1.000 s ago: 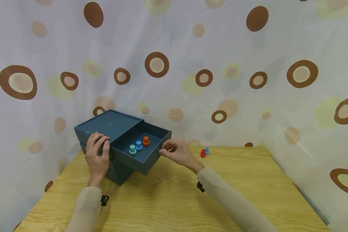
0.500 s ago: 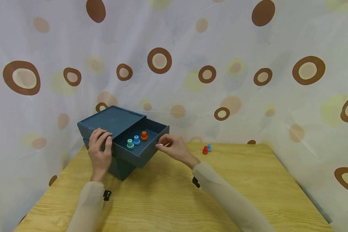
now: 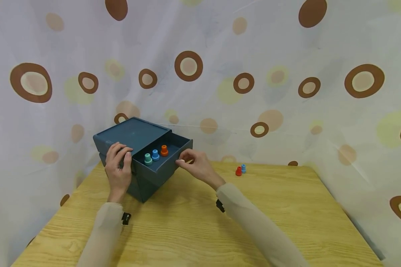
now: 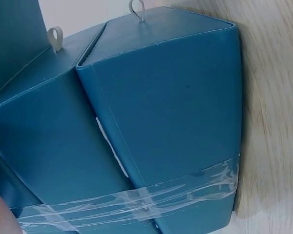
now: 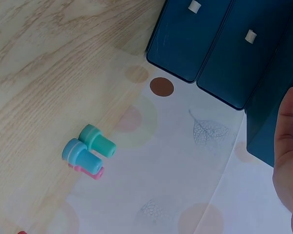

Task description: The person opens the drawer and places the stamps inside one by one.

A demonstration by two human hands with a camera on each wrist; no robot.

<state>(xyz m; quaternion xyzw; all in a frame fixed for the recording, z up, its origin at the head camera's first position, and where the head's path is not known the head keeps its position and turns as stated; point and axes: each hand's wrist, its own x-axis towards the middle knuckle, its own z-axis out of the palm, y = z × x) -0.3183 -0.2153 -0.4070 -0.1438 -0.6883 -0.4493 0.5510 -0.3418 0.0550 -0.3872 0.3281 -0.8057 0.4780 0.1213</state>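
Note:
A dark blue drawer cabinet (image 3: pixel 131 131) stands at the left of the table, its top drawer (image 3: pixel 167 170) partly pulled out. Inside the drawer stand three toy-stamper-like pieces: mint green (image 3: pixel 148 159), blue (image 3: pixel 155 155) and orange (image 3: pixel 164 150). My left hand (image 3: pixel 118 174) grips the cabinet's near upper edge, fingers over the top and thumb beside the drawer. With thumb and index finger, my right hand (image 3: pixel 199 166) pinches the white pull tab (image 3: pixel 182 160) on the drawer front. Little of that tab shows between the fingers.
Near the table's back edge stand a red stamper (image 3: pixel 238 171) and a blue one (image 3: pixel 243 168). The right wrist view also shows teal (image 5: pixel 101 142) and pink (image 5: pixel 98 173) ones. Lower drawers carry pull loops (image 4: pixel 137 10). Clear tape (image 4: pixel 136 204) wraps the cabinet. Patterned cloth (image 3: pixel 214 44) hangs behind.
The top drawer has slid partway back into the cabinet, with my right hand moving left along with it. My left hand keeps its hold on the cabinet. The head view has shifted slightly.

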